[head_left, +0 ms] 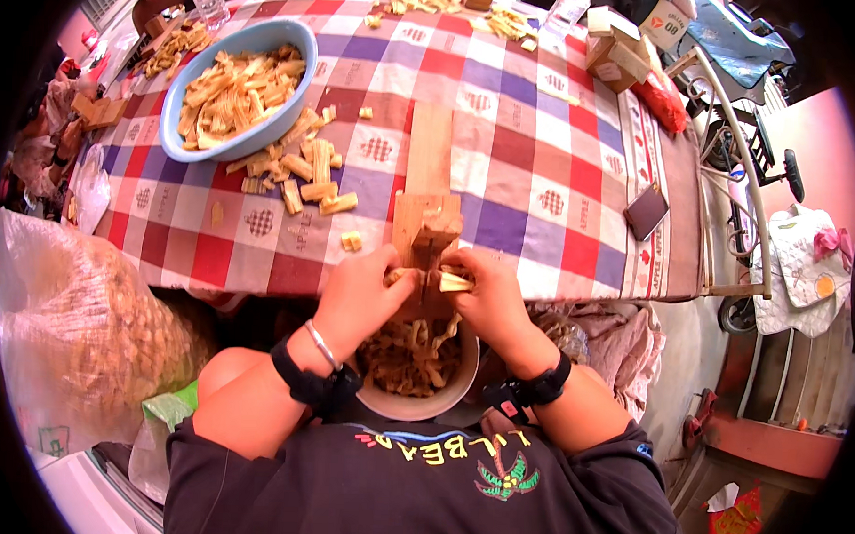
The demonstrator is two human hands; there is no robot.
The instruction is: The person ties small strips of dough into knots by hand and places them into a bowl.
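Observation:
At a wooden cutting jig [427, 225] on the table's near edge, my left hand [370, 293] is closed on a pale yellow dried piece [394, 275], mostly hidden by fingers. My right hand [487, 302] grips another pale piece [455, 281] just right of the jig's narrow middle. Below, a round bowl [385, 397] in my lap holds curled, browner dried pieces. Cut pale chunks [320, 164] lie loose on the checked tablecloth [535, 167], beside a blue basin [169, 131] heaped with similar pieces.
A big plastic sack [86, 340] is at left. Bottles [564, 10], cardboard boxes [614, 57] and a red bag [658, 96] sit along the back. A phone [646, 212] lies at right, beside a metal frame [764, 279] with wheels and draped cloth.

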